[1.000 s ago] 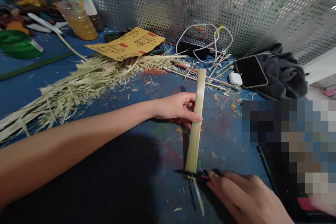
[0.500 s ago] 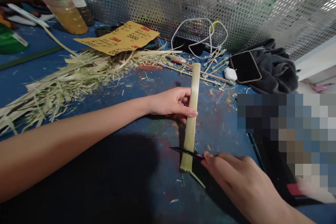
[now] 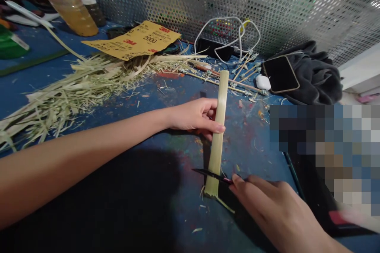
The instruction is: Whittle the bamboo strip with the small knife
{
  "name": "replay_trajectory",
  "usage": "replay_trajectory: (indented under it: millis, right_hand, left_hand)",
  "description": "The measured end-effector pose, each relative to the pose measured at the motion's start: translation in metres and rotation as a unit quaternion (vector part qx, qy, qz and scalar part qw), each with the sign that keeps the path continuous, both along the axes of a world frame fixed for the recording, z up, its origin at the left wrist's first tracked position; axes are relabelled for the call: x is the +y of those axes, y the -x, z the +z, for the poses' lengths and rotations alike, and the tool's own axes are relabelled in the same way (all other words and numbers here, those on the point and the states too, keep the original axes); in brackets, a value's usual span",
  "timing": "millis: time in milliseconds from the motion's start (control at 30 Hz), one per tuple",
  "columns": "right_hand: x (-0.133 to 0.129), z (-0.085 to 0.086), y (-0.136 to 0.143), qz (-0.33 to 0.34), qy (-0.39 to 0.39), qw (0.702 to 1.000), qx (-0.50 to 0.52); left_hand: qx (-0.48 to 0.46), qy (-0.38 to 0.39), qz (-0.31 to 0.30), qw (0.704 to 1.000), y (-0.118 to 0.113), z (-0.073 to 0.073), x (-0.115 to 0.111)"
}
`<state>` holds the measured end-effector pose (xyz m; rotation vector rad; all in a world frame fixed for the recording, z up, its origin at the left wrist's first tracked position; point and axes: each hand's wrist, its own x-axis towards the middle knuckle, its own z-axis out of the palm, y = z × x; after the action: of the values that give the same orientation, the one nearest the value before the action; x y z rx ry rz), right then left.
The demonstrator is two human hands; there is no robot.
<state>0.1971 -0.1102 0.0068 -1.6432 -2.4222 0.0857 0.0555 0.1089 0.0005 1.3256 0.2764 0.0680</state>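
A flat, pale green bamboo strip (image 3: pixel 219 106) stands tilted in front of me, its frayed lower end near the blue table. My left hand (image 3: pixel 198 116) grips it around the middle, thumb across the front face and fingers behind. My right hand (image 3: pixel 276 201) is closed on a thin, dark-bladed craft knife (image 3: pixel 212 174). The blade lies across the lower part of the strip, pointing left. A thin curled sliver (image 3: pixel 225 204) hangs at the strip's lower right end. Small shavings (image 3: pixel 197 230) lie below it.
Behind my left arm is a heap of shavings (image 3: pixel 89 83) with yellow sandpaper (image 3: pixel 142 39) on it. Thin sticks (image 3: pixel 243 69), a white cable (image 3: pixel 234 19), an earbud case (image 3: pixel 263 82) and a phone (image 3: pixel 281 73) lie farther back. A cup of drink (image 3: pixel 71 12) stands back left.
The view has shifted slightly. Both hands keep their grips, and the blade still crosses the strip's lower part. A small fibre now sticks out at the strip's lower left edge.
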Motion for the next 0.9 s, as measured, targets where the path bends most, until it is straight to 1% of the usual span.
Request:
replay_trajectory:
  millis: [100, 200, 267, 367, 433, 567, 700, 833, 900]
  right_hand:
    - [-0.002, 0.000, 0.003, 0.004, 0.014, 1.000, 0.008]
    - [-0.005, -0.001, 0.005, 0.022, 0.021, 0.999, 0.009]
    - [-0.006, 0.000, 0.005, 0.032, 0.001, 1.000, 0.002]
    - [-0.001, 0.002, 0.001, 0.050, 0.010, 0.998, -0.023]
    - [0.006, 0.003, -0.002, 0.040, 0.012, 0.999, -0.016]
    - [0.018, 0.000, -0.004, -0.016, -0.023, 0.999, 0.033]
    - [0.017, -0.004, -0.004, -0.004, -0.017, 0.998, 0.062]
    - [0.014, -0.005, -0.003, -0.012, 0.001, 0.997, 0.078]
    - [0.011, -0.004, 0.000, -0.001, 0.003, 0.997, 0.077]
  left_hand:
    - [0.002, 0.009, -0.003, 1.000, 0.000, -0.001, 0.001]
    - [0.001, 0.020, -0.003, 1.000, 0.001, -0.002, 0.001]
    - [-0.001, 0.025, -0.004, 1.000, 0.001, -0.002, 0.001]
    - [-0.003, 0.022, -0.011, 1.000, 0.001, -0.001, 0.000]
    - [-0.003, 0.020, -0.013, 1.000, 0.000, -0.001, 0.000]
    - [-0.007, 0.024, -0.019, 1.000, 0.000, -0.001, 0.002]
    - [-0.015, 0.053, -0.041, 0.998, 0.000, -0.004, 0.005]
    - [-0.020, 0.072, -0.041, 0.996, 0.001, -0.004, 0.005]
    - [-0.020, 0.071, -0.042, 0.996, 0.002, -0.004, 0.006]
